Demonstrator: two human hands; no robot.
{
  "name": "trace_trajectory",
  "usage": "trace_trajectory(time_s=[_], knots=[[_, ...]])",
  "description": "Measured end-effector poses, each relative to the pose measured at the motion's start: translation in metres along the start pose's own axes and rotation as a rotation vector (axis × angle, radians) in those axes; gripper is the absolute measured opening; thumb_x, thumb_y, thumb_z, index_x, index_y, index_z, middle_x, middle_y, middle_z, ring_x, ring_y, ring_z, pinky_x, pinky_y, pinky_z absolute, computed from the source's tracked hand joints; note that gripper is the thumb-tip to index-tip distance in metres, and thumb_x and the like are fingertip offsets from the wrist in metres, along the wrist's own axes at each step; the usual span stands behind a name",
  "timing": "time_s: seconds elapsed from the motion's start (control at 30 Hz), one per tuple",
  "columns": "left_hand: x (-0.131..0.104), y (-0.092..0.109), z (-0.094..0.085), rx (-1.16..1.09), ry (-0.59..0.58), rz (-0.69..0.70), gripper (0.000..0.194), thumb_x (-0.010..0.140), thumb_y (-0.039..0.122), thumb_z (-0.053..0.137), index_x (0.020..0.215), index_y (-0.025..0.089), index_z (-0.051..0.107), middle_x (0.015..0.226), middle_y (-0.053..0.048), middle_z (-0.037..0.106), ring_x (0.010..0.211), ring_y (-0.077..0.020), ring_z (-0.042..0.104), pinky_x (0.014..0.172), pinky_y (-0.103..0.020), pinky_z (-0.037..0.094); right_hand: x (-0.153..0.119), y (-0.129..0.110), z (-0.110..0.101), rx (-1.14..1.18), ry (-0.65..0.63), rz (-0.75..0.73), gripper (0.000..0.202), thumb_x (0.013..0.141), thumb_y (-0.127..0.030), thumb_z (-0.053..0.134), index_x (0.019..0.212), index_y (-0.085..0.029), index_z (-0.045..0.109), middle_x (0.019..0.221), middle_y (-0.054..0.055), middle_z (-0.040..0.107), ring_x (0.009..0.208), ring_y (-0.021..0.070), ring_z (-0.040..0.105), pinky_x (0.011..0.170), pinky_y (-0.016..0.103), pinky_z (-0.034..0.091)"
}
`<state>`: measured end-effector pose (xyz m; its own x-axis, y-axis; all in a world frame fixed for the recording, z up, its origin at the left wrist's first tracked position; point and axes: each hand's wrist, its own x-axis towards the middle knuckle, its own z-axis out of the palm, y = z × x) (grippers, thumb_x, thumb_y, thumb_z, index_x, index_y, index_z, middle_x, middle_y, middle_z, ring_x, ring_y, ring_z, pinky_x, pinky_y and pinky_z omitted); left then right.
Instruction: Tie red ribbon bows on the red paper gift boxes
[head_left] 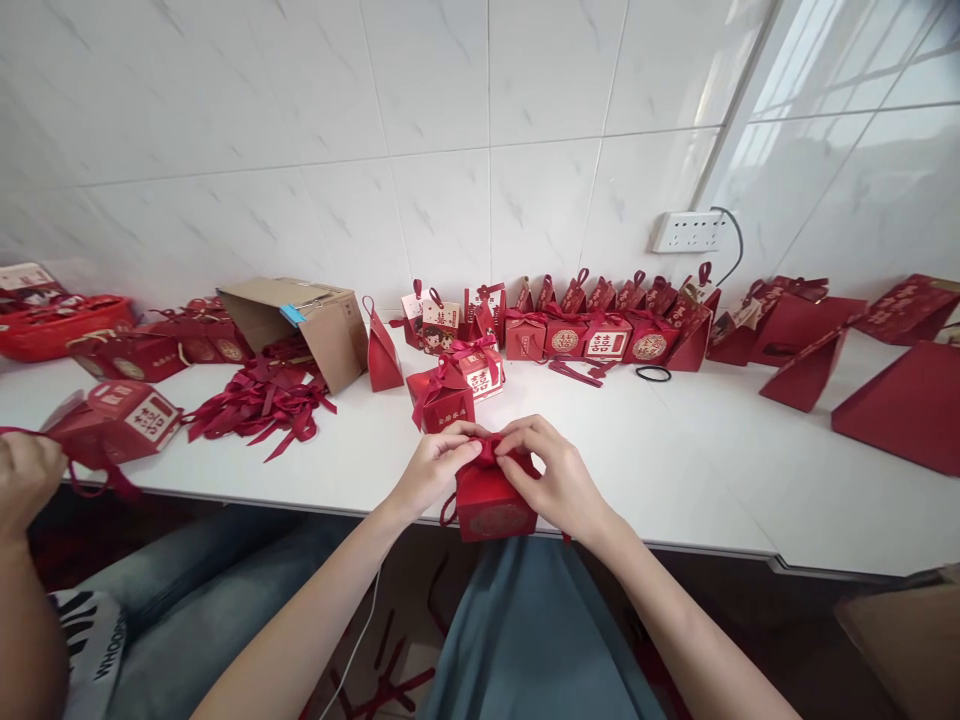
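A red gift box [496,505] with a round gold print stands at the table's front edge, directly before me. On its top is a dark red ribbon [489,450], gathered into a bow or knot. My left hand [442,460] pinches the ribbon from the left, thumb and fingers together. From the right, my right hand [551,470] pinches it too, the fingertips of both hands nearly meeting. A ribbon loop hangs down the box's left side. Just behind it sit a red box [442,402] and a red-and-white box [481,370], both tied with ribbon.
Finished-looking red boxes [566,338] line the wall below a power strip [690,232]. Left lie a ribbon pile [262,405] and a tipped cardboard carton [337,335]. A co-worker's hand [26,480] holds ribbon beside another red box [112,425]. Large red boxes [904,405] stand right.
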<state>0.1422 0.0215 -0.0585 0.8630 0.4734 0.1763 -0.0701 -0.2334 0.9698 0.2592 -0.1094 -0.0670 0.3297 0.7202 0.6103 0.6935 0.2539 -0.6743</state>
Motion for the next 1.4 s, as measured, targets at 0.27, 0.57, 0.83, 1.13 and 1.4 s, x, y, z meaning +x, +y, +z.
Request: trace_trajectory(time_s=[0.27, 0.57, 0.83, 1.13, 1.4], knots=[[-0.002, 0.002, 0.001, -0.038, -0.037, -0.015, 0.024, 0.077, 0.031, 0.056, 0.062, 0.016, 0.066, 0.114, -0.009, 0.061, 0.110, -0.0256, 0.053, 0.098, -0.037, 0.037, -0.006, -0.001, 0.002, -0.211, 0.043, -0.104, 0.007, 0.084, -0.015, 0.056, 0.085, -0.019, 0.063, 0.091, 0.008, 0.059, 0.087, 0.0197, 0.060, 0.078, 0.034, 0.053], [-0.005, 0.002, -0.007, 0.195, 0.010, 0.062, 0.032, 0.083, 0.037, 0.049, 0.062, 0.017, 0.063, 0.117, -0.008, 0.059, 0.115, -0.0264, 0.049, 0.101, -0.038, 0.032, -0.006, -0.002, -0.003, -0.360, 0.036, -0.186, 0.017, 0.089, -0.012, 0.048, 0.081, -0.017, 0.062, 0.089, 0.008, 0.059, 0.082, 0.0188, 0.058, 0.074, 0.032, 0.054], [-0.025, 0.007, -0.006, 0.450, 0.162, 0.116, 0.028, 0.084, 0.035, 0.048, 0.066, 0.019, 0.062, 0.093, -0.006, 0.056, 0.089, -0.0197, 0.055, 0.076, -0.029, 0.045, -0.012, -0.004, -0.020, -0.643, -0.055, -0.209, 0.022, 0.091, -0.012, 0.043, 0.082, -0.018, 0.062, 0.097, 0.012, 0.059, 0.086, 0.0226, 0.058, 0.064, 0.033, 0.052], [-0.037, -0.003, 0.011, 0.424, 0.244, 0.162, 0.011, 0.082, 0.025, 0.049, 0.075, 0.019, 0.053, 0.085, -0.003, 0.052, 0.079, -0.0150, 0.054, 0.068, -0.025, 0.045, -0.021, -0.012, -0.026, -0.586, -0.002, -0.040, 0.021, 0.093, -0.031, 0.043, 0.087, -0.018, 0.058, 0.083, 0.009, 0.060, 0.072, 0.0199, 0.059, 0.063, 0.031, 0.047], [-0.033, 0.000, 0.016, 0.346, 0.276, 0.073, 0.025, 0.086, 0.032, 0.046, 0.064, 0.019, 0.047, 0.080, -0.001, 0.048, 0.072, -0.0132, 0.052, 0.061, -0.022, 0.044, -0.021, -0.024, -0.006, -0.387, -0.078, 0.371, 0.037, 0.086, -0.047, 0.053, 0.061, -0.022, 0.041, 0.053, -0.001, 0.052, 0.044, 0.0137, 0.045, 0.046, 0.026, 0.033]])
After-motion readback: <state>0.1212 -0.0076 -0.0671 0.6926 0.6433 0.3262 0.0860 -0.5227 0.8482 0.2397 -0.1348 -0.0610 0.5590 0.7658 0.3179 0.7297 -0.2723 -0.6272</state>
